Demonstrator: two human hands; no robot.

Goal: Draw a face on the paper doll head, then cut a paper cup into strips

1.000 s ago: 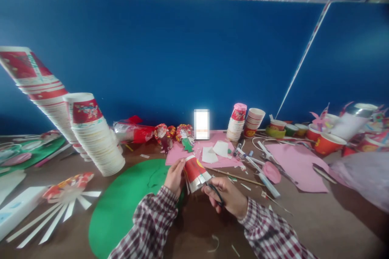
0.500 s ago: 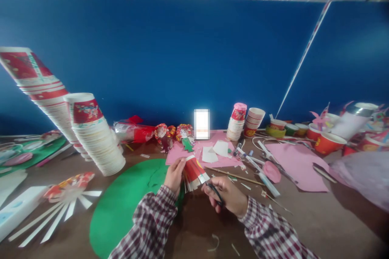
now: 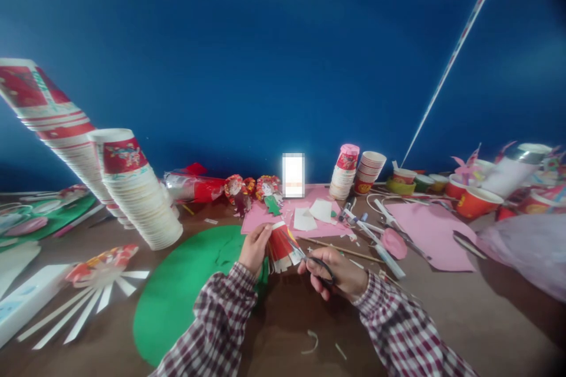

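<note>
A red paper cup (image 3: 279, 245), its side cut into strips, is pinched in my left hand (image 3: 255, 249) near the middle of the view. My right hand (image 3: 338, 273) is closed around the dark handles of a pair of scissors (image 3: 324, 268). The blades point up and left, over the cup's right side. Beneath and left of my left hand lies a green round sheet (image 3: 181, 294). Behind the cup, white paper pieces (image 3: 321, 210) rest on a pink sheet (image 3: 256, 221).
Tall cup stacks (image 3: 141, 200) lean at the left, near a cut cup with spread strips (image 3: 99, 274). Shorter stacks (image 3: 342, 179) stand at the back. Another pink sheet (image 3: 435, 235), orange cups (image 3: 478, 202) and a plastic bag (image 3: 526, 253) are on the right.
My right hand has shifted slightly right, and the scissor blades now show more, lying over the cup. My left hand still holds the cup. The view has tilted slightly.
</note>
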